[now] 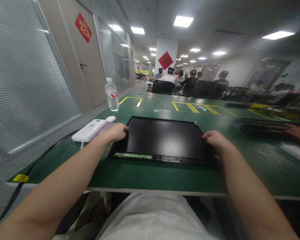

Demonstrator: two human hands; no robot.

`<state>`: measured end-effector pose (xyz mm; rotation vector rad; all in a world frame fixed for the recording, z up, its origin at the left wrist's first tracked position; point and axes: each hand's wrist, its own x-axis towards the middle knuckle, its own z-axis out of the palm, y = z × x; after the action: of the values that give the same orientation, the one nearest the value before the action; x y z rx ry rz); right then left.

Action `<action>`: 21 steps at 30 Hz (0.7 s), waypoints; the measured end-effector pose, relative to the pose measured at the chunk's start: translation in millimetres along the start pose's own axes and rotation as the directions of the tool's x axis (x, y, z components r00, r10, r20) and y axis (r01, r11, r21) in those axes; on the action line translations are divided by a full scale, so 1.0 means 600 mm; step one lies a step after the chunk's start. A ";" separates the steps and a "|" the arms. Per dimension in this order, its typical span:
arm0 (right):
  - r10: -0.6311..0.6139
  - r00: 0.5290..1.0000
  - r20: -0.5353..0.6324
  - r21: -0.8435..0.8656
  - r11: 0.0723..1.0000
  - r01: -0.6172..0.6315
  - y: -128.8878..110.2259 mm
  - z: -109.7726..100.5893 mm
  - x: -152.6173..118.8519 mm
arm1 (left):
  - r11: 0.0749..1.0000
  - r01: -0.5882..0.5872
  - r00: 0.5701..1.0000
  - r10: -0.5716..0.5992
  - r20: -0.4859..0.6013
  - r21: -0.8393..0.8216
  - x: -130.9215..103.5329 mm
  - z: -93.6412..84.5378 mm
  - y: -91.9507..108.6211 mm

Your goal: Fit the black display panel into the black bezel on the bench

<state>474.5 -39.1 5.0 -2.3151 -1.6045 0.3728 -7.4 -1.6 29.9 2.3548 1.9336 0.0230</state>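
A black LCD screen panel lies face up on the green table, its glossy surface reflecting a light. Along its near edge runs a strip of green circuit board. My left hand grips the panel's left edge, fingers curled over the rim. On the opposite side, my right hand pinches the right edge between thumb and fingers. Part of the fingers of both hands is hidden under or behind the rim.
Left of the panel are a white power bank, a white mouse-like object and a water bottle. A black strap crosses the table's left edge. At right, a co-worker's hand is beside another dark panel.
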 end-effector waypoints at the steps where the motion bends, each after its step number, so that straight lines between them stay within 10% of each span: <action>1: -0.007 1.000 -0.007 -0.001 1.000 0.007 0.001 0.001 0.001 | 1.000 0.002 1.000 -0.002 0.002 0.000 0.000 0.000 0.000; 21: 0.011 1.000 -0.016 0.006 1.000 -0.011 -0.009 -0.001 -0.008 | 1.000 -0.005 1.000 0.005 -0.014 -0.011 -0.004 -0.001 0.002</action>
<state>468.5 -42.1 7.8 -2.3171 -1.5819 0.3604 -6.7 -4.0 31.0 2.3583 1.9288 0.0506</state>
